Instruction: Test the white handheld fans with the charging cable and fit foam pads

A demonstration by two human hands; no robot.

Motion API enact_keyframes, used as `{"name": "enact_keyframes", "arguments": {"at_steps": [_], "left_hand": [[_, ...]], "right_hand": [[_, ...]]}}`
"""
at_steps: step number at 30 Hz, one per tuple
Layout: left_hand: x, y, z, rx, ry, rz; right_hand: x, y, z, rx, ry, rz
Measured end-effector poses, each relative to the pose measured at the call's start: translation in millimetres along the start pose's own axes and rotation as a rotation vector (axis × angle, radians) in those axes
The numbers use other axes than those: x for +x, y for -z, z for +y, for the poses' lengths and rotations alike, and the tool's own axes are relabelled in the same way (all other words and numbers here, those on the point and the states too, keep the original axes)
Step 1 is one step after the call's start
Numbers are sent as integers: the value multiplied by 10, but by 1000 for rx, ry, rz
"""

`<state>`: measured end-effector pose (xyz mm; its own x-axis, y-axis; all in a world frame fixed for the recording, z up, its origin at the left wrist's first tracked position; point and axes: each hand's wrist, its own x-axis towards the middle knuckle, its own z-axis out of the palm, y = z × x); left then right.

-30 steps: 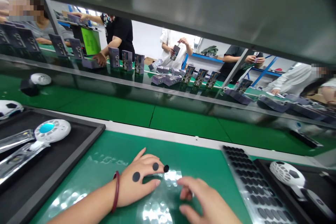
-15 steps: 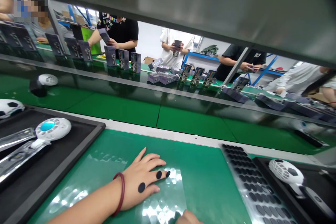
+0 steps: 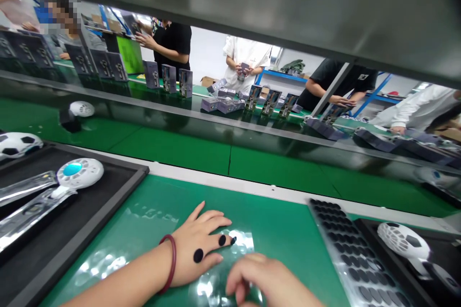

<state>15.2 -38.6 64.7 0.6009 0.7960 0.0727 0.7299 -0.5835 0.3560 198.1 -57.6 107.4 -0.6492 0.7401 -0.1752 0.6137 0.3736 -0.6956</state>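
Observation:
My left hand (image 3: 201, 247) lies flat with its fingers spread on a clear plastic sheet (image 3: 108, 256) over the green work surface (image 3: 284, 235). Black round dots stick to the back of this hand and its index finger, and a dark red band circles the wrist. Just to its right is my right hand (image 3: 262, 276), slightly blurred, with its fingers curled down over the sheet's shiny part. Its fingertips are partly hidden, so whether they hold anything does not show. A sheet of black round stickers (image 3: 351, 244) lies farther right.
A black tray (image 3: 118, 172) at left holds white ball-shaped devices (image 3: 79, 173); another device (image 3: 403, 240) is on a tray at right. Beyond the white edge runs a green belt (image 3: 180, 146). Boxes (image 3: 185, 83) line a raised shelf, with several people behind. A metal panel (image 3: 230, 0) hangs overhead.
My right hand has come up from the bottom edge, closer to my left hand's fingers. My left hand stays flat on the sheet. The view has shifted slightly.

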Motion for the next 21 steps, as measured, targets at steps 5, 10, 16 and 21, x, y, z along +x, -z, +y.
{"name": "enact_keyframes", "arguments": {"at_steps": [5,10,16,21], "left_hand": [[-3,104,58,-55,-5,-44],[-2,120,69,-141,12,-7],[2,120,66,-188,26,4],[-1,118,74,-165,17,25]], "right_hand": [[310,67,-194,46,-84,156],[397,-40,-190,-19,-114,235],[427,-61,-222,-134,-138,318],[406,-60,-243,-280,-60,354]]}}
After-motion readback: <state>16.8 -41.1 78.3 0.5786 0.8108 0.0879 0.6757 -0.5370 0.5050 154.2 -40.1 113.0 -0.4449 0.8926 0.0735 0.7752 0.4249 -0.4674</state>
